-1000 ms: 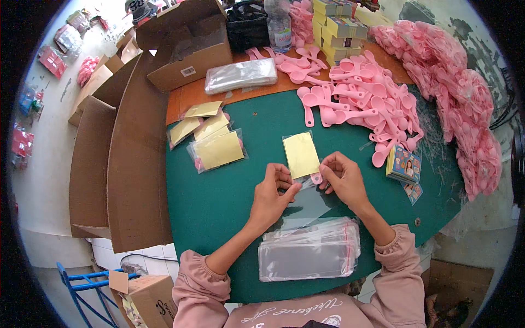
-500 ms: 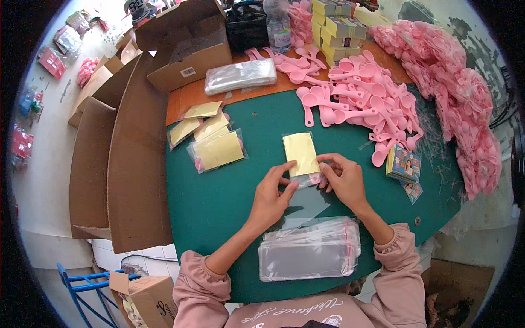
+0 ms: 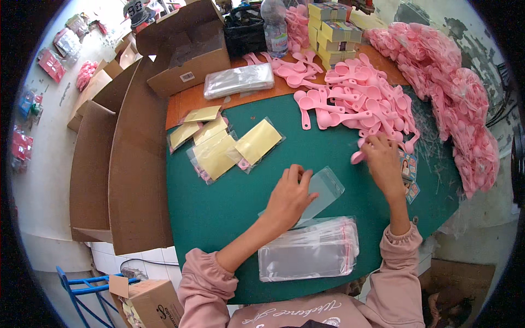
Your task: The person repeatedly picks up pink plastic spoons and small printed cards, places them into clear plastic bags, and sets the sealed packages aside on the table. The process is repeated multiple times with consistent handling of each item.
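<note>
My left hand point(image 3: 292, 194) is over the middle of the green tabletop, its fingers curled onto a clear plastic bag point(image 3: 327, 188) that slants out to the right beneath it. Farther right, my right hand point(image 3: 384, 161) closes on a pink measuring spoon point(image 3: 358, 157) at the near edge of a heap of pink spoons point(image 3: 363, 101); its fingertips are slightly blurred. Partly hidden behind that hand is a stack of printed cards point(image 3: 409, 167). At the left lie several filled packets point(image 3: 260, 142) with pale yellow backs. A pile of clear bags point(image 3: 306, 257) rests near the front edge.
An open cardboard box point(image 3: 188, 60) and a clear bundle of sleeves point(image 3: 239, 81) stand at the back left. Tall cardboard point(image 3: 136, 164) borders the left edge. Behind the spoons are a bottle point(image 3: 275, 30) and stacked card blocks point(image 3: 334, 35). Bagged pink spoons point(image 3: 454, 93) line the right.
The yellow-backed packet that both hands held now lies with the packets at left. My right hand has moved right to the spoons; my left hand has come onto the clear bag.
</note>
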`<state>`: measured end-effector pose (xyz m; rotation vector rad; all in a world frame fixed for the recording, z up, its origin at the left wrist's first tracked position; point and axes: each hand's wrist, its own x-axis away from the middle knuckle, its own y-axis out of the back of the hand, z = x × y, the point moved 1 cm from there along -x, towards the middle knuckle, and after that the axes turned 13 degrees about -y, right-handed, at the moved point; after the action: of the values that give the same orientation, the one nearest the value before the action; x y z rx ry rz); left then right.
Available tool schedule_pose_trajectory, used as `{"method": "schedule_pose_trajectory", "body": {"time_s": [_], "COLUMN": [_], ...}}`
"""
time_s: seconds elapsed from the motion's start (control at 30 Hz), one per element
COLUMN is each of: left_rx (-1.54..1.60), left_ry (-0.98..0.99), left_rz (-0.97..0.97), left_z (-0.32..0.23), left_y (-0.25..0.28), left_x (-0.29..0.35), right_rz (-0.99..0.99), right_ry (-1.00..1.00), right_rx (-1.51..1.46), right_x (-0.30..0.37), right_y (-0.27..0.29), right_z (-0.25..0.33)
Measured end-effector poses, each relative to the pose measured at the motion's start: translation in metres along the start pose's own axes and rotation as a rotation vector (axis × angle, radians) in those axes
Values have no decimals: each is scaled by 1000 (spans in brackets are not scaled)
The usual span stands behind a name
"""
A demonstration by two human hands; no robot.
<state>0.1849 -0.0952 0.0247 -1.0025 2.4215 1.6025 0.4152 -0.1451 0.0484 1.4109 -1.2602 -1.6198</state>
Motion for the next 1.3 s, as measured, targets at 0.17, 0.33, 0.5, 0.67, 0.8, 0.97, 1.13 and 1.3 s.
{"method": "schedule_pose_trajectory", "body": {"time_s": [0.17, 0.33, 0.5, 0.67, 0.8, 0.97, 1.13, 1.3], "left_rx": [355, 477, 1005, 1044, 1030, 1028, 1061, 1126], "left_ry": [58, 195, 437, 494, 512, 454, 329, 321], "left_rz": [58, 143, 49, -8, -10, -37, -11, 163], "left_z": [15, 22, 37, 35, 34, 35, 26, 25], "left_y": [-7, 6, 2, 2, 6, 2, -1, 6], "left_x": [-2, -7, -6, -8, -9, -8, -13, -15], "right_rz": [176, 264, 424, 236, 226, 215, 233, 272], "right_ry": [-22, -75, -440, -430, -395, -354, -314, -440], "right_rx": [-446, -663, -1072, -1224, -1172, -1103, -1154, -1382], "right_x": [4, 10, 9, 13, 14, 14, 15, 18], "right_y": [4, 18, 28, 17, 17, 22, 18, 10], "right_z": [16, 20, 24, 33, 34, 36, 44, 54]}}
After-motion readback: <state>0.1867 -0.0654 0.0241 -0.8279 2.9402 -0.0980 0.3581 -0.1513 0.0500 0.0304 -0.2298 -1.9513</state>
